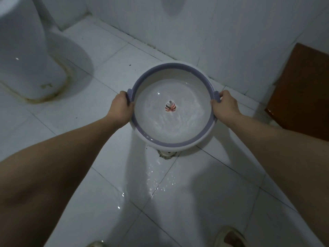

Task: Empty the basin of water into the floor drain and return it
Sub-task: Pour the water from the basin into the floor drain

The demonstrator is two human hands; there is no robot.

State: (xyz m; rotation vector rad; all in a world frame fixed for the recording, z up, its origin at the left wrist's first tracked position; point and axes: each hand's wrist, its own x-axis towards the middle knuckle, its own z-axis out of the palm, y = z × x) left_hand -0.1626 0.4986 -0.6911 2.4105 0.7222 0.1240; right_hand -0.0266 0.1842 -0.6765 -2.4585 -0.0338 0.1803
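Observation:
A round white basin [154, 139] with a purple rim is held above the tiled floor, with rippling water inside and a leaf print at its bottom centre. My left hand [121, 108] grips the rim's left handle and my right hand [225, 106] grips the right handle. The floor drain [166, 154] peeks out just below the basin's near edge, partly hidden by it. Wet streaks and droplets [156, 179] glisten on the tiles in front of the drain.
A white toilet base [33, 68] stands at the left. A brown wooden piece [300, 90] leans by the tiled wall at the right. My slippers [229, 237] show at the bottom edge. White floor tiles surround the drain.

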